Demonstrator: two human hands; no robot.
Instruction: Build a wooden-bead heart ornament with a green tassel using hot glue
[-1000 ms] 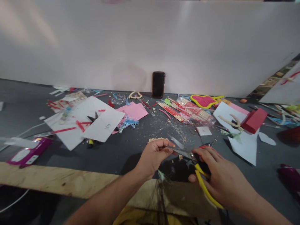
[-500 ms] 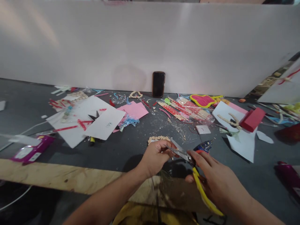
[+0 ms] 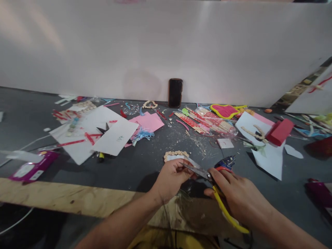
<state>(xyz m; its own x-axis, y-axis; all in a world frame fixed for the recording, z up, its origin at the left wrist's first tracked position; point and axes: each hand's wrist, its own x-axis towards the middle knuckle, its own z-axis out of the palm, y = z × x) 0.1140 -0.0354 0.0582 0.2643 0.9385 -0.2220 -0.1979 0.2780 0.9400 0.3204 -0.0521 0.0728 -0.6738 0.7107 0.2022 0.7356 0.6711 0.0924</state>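
"Hands, head view. Pose?"

"Left hand (image 3: 171, 177): forearm slants in over the near edge of the table (image 3: 116, 173), thumb and fingers bunched by the blade tips. Gripping something? Can't tell, fingertips partly hidden. Pale strands (image 3: 184, 195) hang just below it."

"Right hand (image 3: 237, 193)?"

"Wrapped round yellow-handled scissors (image 3: 209, 175), back of hand up, forearm from the near right corner. Blades slightly apart, pointing at the left fingertips."

"Scissors where?"

"Above the table, close to its near edge. Bead-edged white piece (image 3: 176, 154) just beyond the left hand; blue-and-red tool (image 3: 224, 164) just beyond the right."

"Writing?"

"White sheet (image 3: 114, 136), left part of table: small handwritten mark, can't read it reliably. Purple item (image 3: 38, 166), near left corner: pale label patches, print too small."

"Far edge?"

"Phone (image 3: 175, 92), upright against the white panel (image 3: 98, 52), screen dark."
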